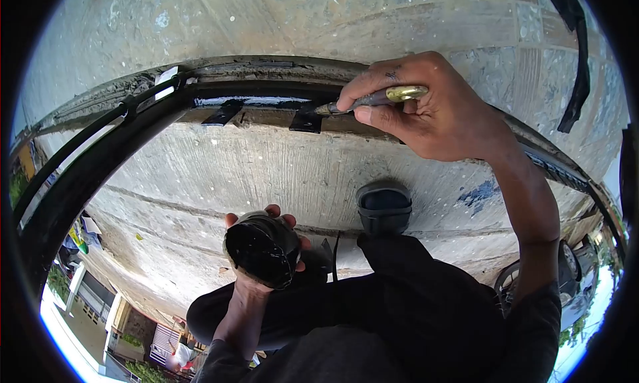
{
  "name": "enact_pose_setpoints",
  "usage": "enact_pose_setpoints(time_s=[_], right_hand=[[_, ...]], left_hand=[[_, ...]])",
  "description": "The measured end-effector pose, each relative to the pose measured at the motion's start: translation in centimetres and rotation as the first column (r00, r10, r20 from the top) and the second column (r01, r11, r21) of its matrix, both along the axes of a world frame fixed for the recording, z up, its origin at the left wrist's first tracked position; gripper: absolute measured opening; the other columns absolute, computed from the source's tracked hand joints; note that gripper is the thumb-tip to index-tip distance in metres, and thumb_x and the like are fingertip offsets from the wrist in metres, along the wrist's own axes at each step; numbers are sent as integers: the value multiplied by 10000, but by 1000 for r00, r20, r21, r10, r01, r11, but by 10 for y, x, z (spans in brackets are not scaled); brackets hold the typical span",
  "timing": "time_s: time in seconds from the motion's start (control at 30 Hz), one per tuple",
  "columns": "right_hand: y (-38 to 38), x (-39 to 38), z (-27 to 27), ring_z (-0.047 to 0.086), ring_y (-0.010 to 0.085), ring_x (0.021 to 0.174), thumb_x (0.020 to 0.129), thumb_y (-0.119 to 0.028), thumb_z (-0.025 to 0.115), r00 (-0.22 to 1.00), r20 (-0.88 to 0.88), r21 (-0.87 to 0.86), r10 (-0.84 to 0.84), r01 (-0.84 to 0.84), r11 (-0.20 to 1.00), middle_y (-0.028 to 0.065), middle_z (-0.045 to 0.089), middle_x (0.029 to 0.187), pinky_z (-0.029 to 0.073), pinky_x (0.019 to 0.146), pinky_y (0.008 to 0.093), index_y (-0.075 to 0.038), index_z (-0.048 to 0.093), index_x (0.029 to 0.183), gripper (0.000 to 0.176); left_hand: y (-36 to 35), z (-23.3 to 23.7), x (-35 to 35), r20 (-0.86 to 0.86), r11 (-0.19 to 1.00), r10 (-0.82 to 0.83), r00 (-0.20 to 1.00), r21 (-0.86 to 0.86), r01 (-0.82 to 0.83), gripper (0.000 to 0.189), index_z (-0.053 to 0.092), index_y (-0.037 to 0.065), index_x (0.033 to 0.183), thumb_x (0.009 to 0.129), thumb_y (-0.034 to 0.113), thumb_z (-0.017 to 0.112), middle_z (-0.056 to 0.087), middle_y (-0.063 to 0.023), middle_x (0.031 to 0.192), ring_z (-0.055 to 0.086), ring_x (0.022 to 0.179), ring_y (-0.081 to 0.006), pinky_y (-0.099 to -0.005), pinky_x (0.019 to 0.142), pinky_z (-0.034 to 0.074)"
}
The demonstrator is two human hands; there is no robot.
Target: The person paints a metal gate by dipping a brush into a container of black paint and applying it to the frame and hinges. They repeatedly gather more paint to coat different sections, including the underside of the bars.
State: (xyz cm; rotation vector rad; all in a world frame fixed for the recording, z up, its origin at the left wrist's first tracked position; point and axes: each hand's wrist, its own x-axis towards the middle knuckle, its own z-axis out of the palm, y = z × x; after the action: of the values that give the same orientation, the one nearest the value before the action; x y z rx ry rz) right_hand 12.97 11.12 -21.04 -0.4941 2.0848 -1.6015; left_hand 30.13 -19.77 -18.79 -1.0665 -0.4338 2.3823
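Note:
My right hand (442, 110) pinches a paintbrush (399, 94) with a worn, yellowish handle end. Its tip is right at a small black metal tab (306, 121) that sticks out from a black-painted metal bar (266, 92). Along the bar, a glossy wet-looking stretch catches the light, and a second tab (221, 114) projects farther left. Low in the view, my left hand (249, 287) wraps round a small tub of black paint (263, 251), its opening tilted toward me and dark streaks on its inside.
A thick black tube (100, 163) of the frame curves down the left side. My dark slipper (384, 206) rests on the ridged concrete (279, 163). Dark strips of cloth (578, 63) hang at upper right. A parked vehicle (578, 270) stands at lower right.

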Motion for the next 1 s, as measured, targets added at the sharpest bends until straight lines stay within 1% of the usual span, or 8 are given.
enact_pose_setpoints(time_s=[0.13, 0.17, 0.27, 0.43, 0.6, 0.83, 0.93, 1.0], right_hand=[[5, -11, 7, 571, 83, 643, 928, -30, 661, 999, 21, -55, -33, 34, 998, 78, 685, 808, 425, 540, 261, -26, 725, 1034, 124], [1, -15, 12, 628, 113, 743, 929, -7, 650, 998, 55, -19, 15, -14, 1000, 97, 702, 917, 490, 610, 253, -11, 713, 1047, 133], [-8, -22, 12, 683, 138, 817, 918, 4, 656, 982, 142, 78, 122, -134, 988, 119, 722, 995, 545, 646, 257, 5, 707, 1030, 123], [-16, -31, 25, 689, 151, 755, 886, -17, 691, 967, -26, 0, 253, -254, 967, 126, 724, 932, 542, 620, 274, 17, 711, 993, 114], [-14, -37, 31, 685, 137, 701, 893, -26, 679, 982, -109, -146, 151, -166, 975, 135, 715, 853, 534, 581, 278, 29, 706, 974, 101], [9, -23, 35, 688, 92, 668, 939, -53, 625, 999, 12, -61, -39, 40, 997, 90, 716, 839, 489, 480, 187, 3, 712, 988, 115], [2, -17, 36, 691, 90, 669, 940, -65, 625, 976, 173, -112, -135, 155, 981, 85, 714, 826, 488, 470, 178, -3, 715, 974, 115], [5, -23, 29, 695, 102, 669, 948, -115, 635, 992, 117, -108, -42, 54, 993, 104, 718, 877, 501, 470, 186, -17, 719, 984, 134]], left_hand=[[-1, -5, 5, 5, 1000, 25, 1000, 15, -25, 771, 439, 45, 1401, 920, 638, 548, 462, -274, 1399, 422, 1263, -616, -783, 896, 447], [0, -6, 5, 14, 999, 30, 999, 23, -31, 773, 439, 44, 1401, 920, 639, 548, 461, -277, 1398, 421, 1264, -618, -785, 896, 444], [1, -5, 2, 23, 999, 27, 999, 38, -28, 777, 437, 39, 1401, 918, 637, 553, 457, -284, 1396, 422, 1261, -621, -787, 894, 443], [-2, -5, 1, 12, 999, 32, 999, 26, -32, 776, 442, 35, 1394, 915, 634, 562, 455, -285, 1392, 429, 1252, -623, -788, 896, 442], [-3, -7, -3, -27, 999, 34, 999, 42, -33, 768, 450, 35, 1384, 912, 629, 571, 462, -277, 1386, 424, 1258, -619, -784, 900, 446], [-3, -2, -3, -33, 998, 19, 999, 58, -17, 761, 446, 49, 1400, 914, 620, 576, 475, -265, 1393, 438, 1256, -602, -757, 900, 468], [-4, -2, -1, -23, 998, 23, 999, 57, -22, 767, 442, 56, 1409, 911, 623, 577, 477, -262, 1399, 440, 1258, -596, -750, 906, 469], [-5, -1, 2, -11, 998, 18, 1000, 58, -17, 773, 438, 60, 1415, 909, 628, 576, 475, -258, 1405, 439, 1262, -594, -748, 910, 468]])
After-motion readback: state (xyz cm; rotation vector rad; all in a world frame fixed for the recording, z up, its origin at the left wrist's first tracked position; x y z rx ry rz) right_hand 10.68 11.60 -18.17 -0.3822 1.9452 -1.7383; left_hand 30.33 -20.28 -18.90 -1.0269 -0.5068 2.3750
